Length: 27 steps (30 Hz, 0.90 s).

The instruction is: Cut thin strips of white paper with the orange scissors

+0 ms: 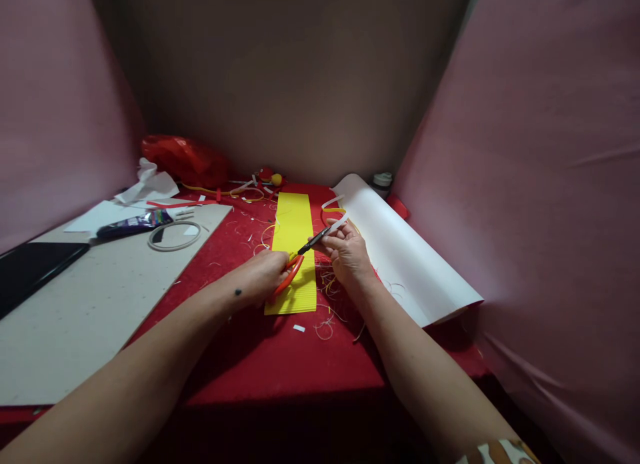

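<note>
My left hand (pixel 265 274) is closed round the orange handles of a pair of scissors (pixel 291 275). Their dark blades point up and to the right, reaching the fingers of my right hand (pixel 350 252). That hand pinches a white paper strip (pixel 336 225), and the blades lie right beside or across the strip; I cannot tell which. Under the scissors a ridged yellow sheet (pixel 294 224) lies flat. White, yellow and red strips (pixel 334 209) curl just beyond my right fingers, and it is unclear whether they are joined to the held strip.
A white sheet (pixel 395 244) curves along the right side. On the left, a grey board (pixel 115 297) bears a black flat object (pixel 40 267), a dark tube (pixel 133 225) and a ring (pixel 175 236). A red bag (pixel 185 159) stands behind. Thin scraps litter the red cloth (pixel 280 364).
</note>
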Each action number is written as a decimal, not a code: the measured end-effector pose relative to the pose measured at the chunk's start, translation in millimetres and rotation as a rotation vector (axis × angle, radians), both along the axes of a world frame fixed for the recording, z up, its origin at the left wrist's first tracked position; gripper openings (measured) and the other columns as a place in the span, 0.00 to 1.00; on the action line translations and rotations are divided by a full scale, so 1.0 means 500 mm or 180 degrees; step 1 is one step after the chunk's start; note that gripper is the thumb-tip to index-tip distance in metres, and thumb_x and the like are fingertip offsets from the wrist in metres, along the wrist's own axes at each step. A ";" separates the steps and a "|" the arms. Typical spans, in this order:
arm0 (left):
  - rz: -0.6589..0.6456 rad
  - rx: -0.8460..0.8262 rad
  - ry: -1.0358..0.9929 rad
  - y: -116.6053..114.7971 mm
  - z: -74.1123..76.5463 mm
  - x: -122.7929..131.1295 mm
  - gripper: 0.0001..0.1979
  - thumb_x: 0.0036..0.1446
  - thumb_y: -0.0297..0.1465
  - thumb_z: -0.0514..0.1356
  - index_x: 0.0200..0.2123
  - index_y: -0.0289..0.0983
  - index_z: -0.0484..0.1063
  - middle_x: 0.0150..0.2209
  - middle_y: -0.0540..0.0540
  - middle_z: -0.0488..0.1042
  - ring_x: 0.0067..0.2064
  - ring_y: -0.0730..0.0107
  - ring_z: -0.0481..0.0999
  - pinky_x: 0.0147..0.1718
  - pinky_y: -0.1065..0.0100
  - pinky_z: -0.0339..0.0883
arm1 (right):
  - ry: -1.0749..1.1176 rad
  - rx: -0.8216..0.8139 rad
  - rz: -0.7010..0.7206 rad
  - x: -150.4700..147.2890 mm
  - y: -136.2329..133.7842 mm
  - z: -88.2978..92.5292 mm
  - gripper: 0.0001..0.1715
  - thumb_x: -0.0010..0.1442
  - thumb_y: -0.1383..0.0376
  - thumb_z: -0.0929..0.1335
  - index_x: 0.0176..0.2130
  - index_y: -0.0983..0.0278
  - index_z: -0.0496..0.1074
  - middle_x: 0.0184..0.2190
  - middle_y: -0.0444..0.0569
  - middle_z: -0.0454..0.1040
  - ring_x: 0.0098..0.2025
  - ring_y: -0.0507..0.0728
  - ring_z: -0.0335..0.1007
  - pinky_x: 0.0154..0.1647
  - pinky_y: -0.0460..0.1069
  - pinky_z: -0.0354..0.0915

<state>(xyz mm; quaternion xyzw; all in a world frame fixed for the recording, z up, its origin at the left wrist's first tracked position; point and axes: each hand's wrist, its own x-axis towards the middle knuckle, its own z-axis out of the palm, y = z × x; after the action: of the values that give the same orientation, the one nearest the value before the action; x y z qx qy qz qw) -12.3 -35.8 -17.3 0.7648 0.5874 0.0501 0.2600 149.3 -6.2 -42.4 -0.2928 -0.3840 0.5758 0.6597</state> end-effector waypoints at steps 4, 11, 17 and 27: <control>-0.0024 -0.0391 -0.0093 0.005 -0.009 -0.006 0.08 0.54 0.34 0.49 0.29 0.38 0.63 0.22 0.47 0.74 0.19 0.69 0.71 0.18 0.71 0.59 | -0.0004 -0.0036 -0.0011 -0.001 -0.001 0.002 0.22 0.38 0.76 0.69 0.37 0.63 0.65 0.22 0.36 0.73 0.24 0.54 0.75 0.34 0.53 0.75; -0.0079 -0.0622 -0.0158 -0.001 -0.003 -0.009 0.10 0.55 0.38 0.48 0.28 0.38 0.62 0.19 0.47 0.72 0.17 0.69 0.70 0.16 0.70 0.60 | -0.0054 -0.0080 0.0007 0.001 0.001 -0.002 0.22 0.38 0.75 0.69 0.36 0.63 0.65 0.22 0.35 0.72 0.25 0.53 0.75 0.35 0.52 0.75; -0.0320 -0.0031 -0.0042 -0.018 0.017 0.002 0.13 0.56 0.37 0.46 0.26 0.37 0.62 0.26 0.45 0.73 0.24 0.72 0.69 0.21 0.72 0.58 | -0.0086 0.0001 0.0087 -0.004 -0.005 0.000 0.23 0.38 0.75 0.69 0.37 0.62 0.65 0.24 0.36 0.72 0.26 0.52 0.75 0.34 0.51 0.74; -0.0295 0.0293 0.0605 -0.023 0.024 0.013 0.14 0.58 0.36 0.45 0.31 0.35 0.65 0.28 0.43 0.70 0.26 0.69 0.66 0.23 0.69 0.54 | -0.0056 0.0055 0.0097 -0.010 -0.012 0.004 0.22 0.38 0.75 0.69 0.36 0.63 0.65 0.24 0.36 0.72 0.25 0.52 0.75 0.33 0.51 0.75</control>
<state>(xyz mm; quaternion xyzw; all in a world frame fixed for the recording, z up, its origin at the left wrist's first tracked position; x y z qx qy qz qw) -5.7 -47.3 -5.4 0.8035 0.5705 -0.0078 0.1697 144.2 -12.2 -40.2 -0.2863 -0.3991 0.5799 0.6500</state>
